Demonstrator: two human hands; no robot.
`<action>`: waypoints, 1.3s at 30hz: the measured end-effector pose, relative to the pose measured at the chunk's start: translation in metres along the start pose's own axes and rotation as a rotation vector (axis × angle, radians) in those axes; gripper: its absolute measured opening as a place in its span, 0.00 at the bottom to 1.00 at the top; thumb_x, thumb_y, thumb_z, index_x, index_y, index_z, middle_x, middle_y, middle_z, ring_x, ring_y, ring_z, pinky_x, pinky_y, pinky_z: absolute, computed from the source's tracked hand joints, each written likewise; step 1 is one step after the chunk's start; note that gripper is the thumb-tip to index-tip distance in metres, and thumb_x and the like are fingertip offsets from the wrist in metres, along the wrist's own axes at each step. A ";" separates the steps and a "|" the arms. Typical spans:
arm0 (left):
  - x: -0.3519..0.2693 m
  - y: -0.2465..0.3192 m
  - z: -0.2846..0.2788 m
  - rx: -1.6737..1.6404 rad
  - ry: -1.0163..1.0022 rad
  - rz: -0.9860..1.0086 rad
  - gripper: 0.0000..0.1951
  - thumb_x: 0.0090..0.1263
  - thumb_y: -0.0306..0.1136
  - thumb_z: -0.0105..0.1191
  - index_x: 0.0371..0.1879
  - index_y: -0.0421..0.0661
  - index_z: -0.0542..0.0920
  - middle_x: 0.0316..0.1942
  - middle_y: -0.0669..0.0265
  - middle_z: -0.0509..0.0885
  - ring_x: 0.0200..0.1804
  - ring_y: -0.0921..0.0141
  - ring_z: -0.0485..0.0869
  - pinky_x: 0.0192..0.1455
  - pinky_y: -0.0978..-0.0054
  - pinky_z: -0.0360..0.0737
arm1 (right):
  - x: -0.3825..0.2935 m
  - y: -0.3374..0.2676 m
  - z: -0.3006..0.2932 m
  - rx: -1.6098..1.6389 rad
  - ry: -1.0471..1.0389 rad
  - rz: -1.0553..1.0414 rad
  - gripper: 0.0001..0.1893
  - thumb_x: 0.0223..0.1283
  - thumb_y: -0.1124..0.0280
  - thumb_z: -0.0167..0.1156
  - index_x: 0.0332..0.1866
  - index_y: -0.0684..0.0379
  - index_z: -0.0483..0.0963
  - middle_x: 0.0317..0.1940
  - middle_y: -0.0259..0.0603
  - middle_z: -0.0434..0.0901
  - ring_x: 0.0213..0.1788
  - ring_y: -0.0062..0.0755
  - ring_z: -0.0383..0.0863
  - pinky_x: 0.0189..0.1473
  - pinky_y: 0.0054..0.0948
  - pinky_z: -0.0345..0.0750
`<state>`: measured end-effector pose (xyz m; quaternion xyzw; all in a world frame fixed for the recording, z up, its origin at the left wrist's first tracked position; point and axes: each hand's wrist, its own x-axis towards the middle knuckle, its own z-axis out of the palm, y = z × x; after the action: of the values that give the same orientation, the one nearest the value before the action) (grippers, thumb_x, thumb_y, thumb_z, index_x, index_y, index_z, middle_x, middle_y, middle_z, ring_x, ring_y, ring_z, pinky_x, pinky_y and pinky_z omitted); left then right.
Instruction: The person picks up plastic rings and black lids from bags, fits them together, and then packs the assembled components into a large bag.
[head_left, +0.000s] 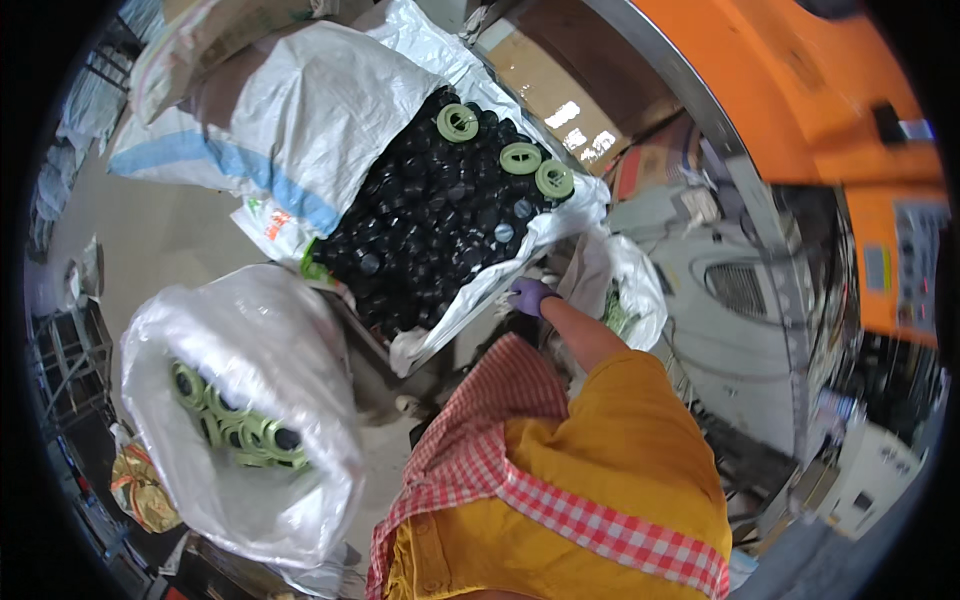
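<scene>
My right hand, in a purple glove, is at the near edge of a white woven sack spread open under a heap of small black round caps. Its fingers look curled, but whether they grip anything cannot be told. My left hand is out of view. Upon the black caps lie three pale green rings, one near the back and two at the right, a flatter one and one beside it. At lower left stands an open white plastic bag holding several green rings with black centres.
A smaller white sack with green pieces stands just right of my arm. Beyond the caps are a cardboard box and a full white sack with a blue stripe. An orange machine with a control panel rises at right.
</scene>
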<state>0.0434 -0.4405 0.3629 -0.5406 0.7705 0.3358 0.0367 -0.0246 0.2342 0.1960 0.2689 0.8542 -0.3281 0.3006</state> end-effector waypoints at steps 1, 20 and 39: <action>-0.029 -0.006 0.018 0.071 -0.080 -0.051 0.32 0.59 0.50 0.57 0.58 0.39 0.70 0.54 0.59 0.72 0.53 0.65 0.69 0.58 0.67 0.61 | 0.018 0.020 -0.009 -0.012 -0.008 0.069 0.20 0.52 0.54 0.57 0.44 0.59 0.76 0.44 0.51 0.80 0.48 0.48 0.79 0.51 0.39 0.75; -0.171 -0.037 0.190 0.708 -0.545 -0.356 0.24 0.60 0.40 0.55 0.53 0.38 0.74 0.42 0.62 0.78 0.40 0.71 0.74 0.43 0.72 0.69 | 0.334 0.153 -0.120 -0.726 0.444 0.067 0.18 0.64 0.66 0.43 0.58 0.49 0.66 0.59 0.38 0.69 0.65 0.43 0.63 0.57 0.51 0.67; -0.209 0.137 0.387 0.134 -0.955 0.429 0.13 0.67 0.26 0.53 0.49 0.37 0.75 0.40 0.65 0.79 0.41 0.76 0.77 0.47 0.79 0.76 | 0.128 -0.048 -0.070 0.801 0.376 -0.336 0.07 0.60 0.72 0.52 0.39 0.64 0.72 0.29 0.46 0.76 0.32 0.39 0.76 0.38 0.32 0.72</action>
<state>-0.1061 -0.0300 0.2174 -0.1541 0.7809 0.4948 0.3488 -0.1664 0.2871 0.1689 0.2762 0.7317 -0.6217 -0.0438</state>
